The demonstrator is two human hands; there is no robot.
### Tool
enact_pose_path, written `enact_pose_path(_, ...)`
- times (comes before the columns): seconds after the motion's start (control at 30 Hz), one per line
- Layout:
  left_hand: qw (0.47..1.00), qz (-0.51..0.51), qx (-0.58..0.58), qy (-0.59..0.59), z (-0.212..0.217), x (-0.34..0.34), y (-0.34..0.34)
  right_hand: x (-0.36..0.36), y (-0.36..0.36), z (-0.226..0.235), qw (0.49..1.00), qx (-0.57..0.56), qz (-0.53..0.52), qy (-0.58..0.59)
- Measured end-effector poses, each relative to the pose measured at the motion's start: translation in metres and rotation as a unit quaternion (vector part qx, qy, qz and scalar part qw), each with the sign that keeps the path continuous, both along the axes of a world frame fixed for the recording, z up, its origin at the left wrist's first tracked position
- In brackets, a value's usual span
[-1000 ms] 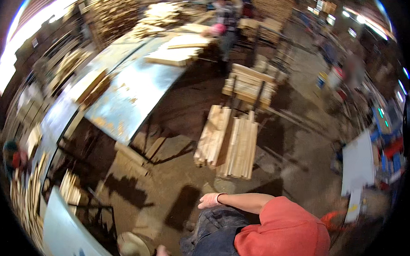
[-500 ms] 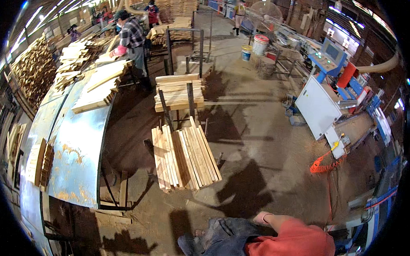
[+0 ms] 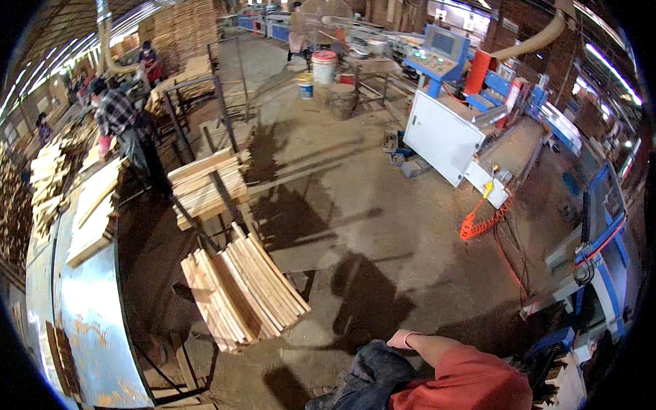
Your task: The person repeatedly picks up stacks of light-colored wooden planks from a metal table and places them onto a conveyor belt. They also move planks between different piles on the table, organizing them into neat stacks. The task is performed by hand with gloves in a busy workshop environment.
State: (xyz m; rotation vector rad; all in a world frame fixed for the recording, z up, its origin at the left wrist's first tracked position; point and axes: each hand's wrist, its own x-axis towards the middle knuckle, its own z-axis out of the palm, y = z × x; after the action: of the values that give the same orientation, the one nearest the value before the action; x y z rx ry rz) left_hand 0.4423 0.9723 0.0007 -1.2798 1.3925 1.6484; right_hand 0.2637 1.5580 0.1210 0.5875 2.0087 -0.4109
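Note:
My right arm, in a red sleeve, bends across the lower edge of the view. My right hand (image 3: 401,339), with a pale pink band at its wrist, is beside my dark trousers or apron (image 3: 365,376). Its fingers are too small and blurred to make out, and I see nothing in it. My left hand is out of view. Ahead and to the left, well apart from my right hand, a stack of long wood strips (image 3: 245,289) lies on a dark metal rack, with a gap down its middle. Behind it sits another stack of wood pieces (image 3: 211,188).
At left stands a long metal-topped table (image 3: 97,305) bearing boards. A co-worker in a plaid shirt (image 3: 118,114) is beside it. To the right are a white machine cabinet (image 3: 442,140), a blue control panel (image 3: 438,53) and a coiled orange hose (image 3: 475,224). Buckets (image 3: 323,67) stand farther back.
The view has swung to the right, so the stacks and table sit farther left and more of the machine shows. My left hand, partly seen at the lower edge before, has left the view.

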Motion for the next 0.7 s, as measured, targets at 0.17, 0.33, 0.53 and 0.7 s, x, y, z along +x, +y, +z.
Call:
enact_pose_path(0.17,0.995,-0.058,-0.051,0.069,0.026,-0.145,0.095,-0.018,0.075,-0.022,0.998,-0.045,0.032,0.007)
enact_pose_path(0.33,0.983,-0.132,-0.098,0.083,0.051,-0.259,0.215,-0.056,0.195,-0.072,0.949,-0.136,0.281,-0.044)
enact_pose_path(0.53,0.935,-0.287,-0.165,0.129,0.033,-0.288,0.339,-0.124,0.355,-0.177,0.988,0.009,0.141,0.068)
enact_pose_path(0.7,0.619,-0.589,-0.442,0.274,0.015,-0.351,0.331,-0.254,0.311,-0.135,0.970,-0.179,-0.123,0.105)
